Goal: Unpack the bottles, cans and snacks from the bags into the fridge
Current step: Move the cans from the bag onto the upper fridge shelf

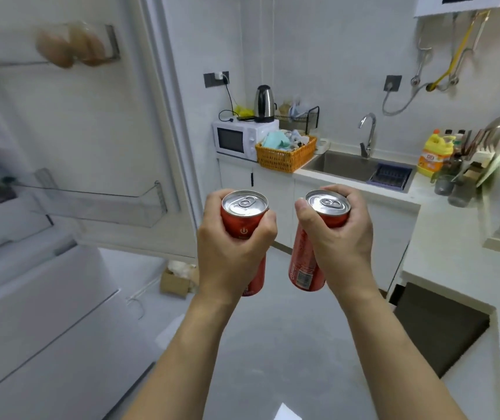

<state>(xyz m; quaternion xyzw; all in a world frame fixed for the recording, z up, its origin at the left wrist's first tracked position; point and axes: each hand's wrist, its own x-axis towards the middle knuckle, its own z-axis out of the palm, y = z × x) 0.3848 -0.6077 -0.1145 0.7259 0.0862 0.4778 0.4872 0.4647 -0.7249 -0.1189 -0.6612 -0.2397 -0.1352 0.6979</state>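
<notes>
Left hand (230,237) grasps a red can (244,219), right hand (338,234) grasps another red can (306,262); open fridge door (106,131) at 10 o'clock, bare floor (273,344) between.

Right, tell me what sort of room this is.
Most likely a small home kitchen: a steel sink with a tap is set in the counter, a microwave carries a kettle, and an open fridge door stands at the left.

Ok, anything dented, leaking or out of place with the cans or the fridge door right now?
Nothing stands out. The left can and right can look sealed and undented, one in each hand, left hand and right hand. The lower door shelf sits straight.
</notes>
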